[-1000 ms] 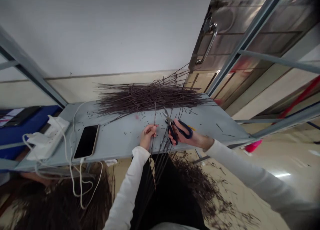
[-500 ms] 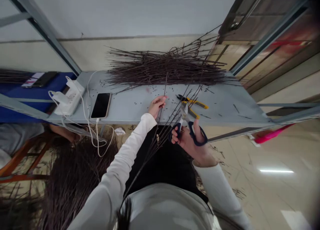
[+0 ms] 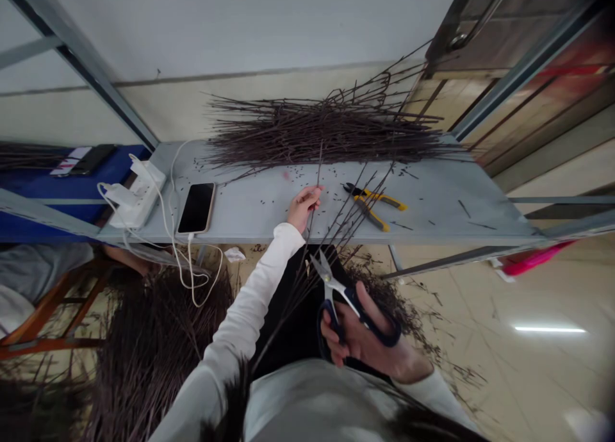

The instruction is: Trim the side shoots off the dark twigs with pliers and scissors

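Left hand (image 3: 302, 210): fingers pinch 1 thin brown twig (image 3: 320, 165); right hand (image 3: 362, 336): fingers grip 1 navy-handled metal scissors (image 3: 328, 278), before grey tabletop's (image 3: 235, 205) front edge.

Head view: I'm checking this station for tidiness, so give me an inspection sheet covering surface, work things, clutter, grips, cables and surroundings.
Surface: grey shelf, scattered with dark clippings.
Work things: twig heap along the back; scissors with blades apart.
Clutter: yellow-handled pliers and a phone on the shelf; trimmings on the floor below.
Grips: left grip pinches a twig; right grip holds the scissors by their handles.
Cables: white cable from the phone loops below the shelf's front edge; power strip at the left end.
Surroundings: second twig heap low at left; another person's forearm near it.
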`<control>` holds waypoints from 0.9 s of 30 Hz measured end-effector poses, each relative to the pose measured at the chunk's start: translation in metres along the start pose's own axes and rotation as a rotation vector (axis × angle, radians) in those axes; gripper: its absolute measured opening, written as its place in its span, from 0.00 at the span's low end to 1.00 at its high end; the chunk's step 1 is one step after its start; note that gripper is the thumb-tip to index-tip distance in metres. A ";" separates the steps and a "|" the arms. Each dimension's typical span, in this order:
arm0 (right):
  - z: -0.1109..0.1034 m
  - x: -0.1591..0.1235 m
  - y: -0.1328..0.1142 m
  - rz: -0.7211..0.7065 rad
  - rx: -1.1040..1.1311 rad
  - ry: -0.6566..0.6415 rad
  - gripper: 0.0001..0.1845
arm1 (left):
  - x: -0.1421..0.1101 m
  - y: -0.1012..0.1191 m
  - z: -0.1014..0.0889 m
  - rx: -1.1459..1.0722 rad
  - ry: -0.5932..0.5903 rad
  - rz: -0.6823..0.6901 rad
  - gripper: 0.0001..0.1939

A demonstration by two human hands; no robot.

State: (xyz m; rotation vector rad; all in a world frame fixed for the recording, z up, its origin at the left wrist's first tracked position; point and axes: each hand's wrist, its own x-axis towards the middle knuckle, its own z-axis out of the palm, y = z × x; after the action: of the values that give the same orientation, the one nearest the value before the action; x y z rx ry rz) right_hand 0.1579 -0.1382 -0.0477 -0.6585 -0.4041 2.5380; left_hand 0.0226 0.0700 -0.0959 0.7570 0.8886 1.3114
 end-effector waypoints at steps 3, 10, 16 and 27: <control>-0.006 0.000 -0.002 -0.004 -0.032 -0.001 0.35 | -0.001 0.000 -0.001 0.026 0.023 0.003 0.10; -0.021 0.023 -0.095 -0.364 -0.197 0.145 0.33 | -0.004 0.003 -0.003 0.119 0.043 0.050 0.17; -0.003 0.062 -0.169 -0.455 -0.471 0.240 0.27 | -0.002 0.003 -0.005 0.200 0.041 0.065 0.17; 0.002 0.082 -0.174 -0.271 -0.620 0.245 0.31 | -0.001 -0.006 -0.011 0.203 0.045 0.021 0.15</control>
State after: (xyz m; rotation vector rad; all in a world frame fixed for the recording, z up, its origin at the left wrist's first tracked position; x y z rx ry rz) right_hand 0.1595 0.0500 -0.0093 -1.0396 -1.1255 2.0319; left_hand 0.0157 0.0676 -0.1059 0.8988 1.0641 1.2730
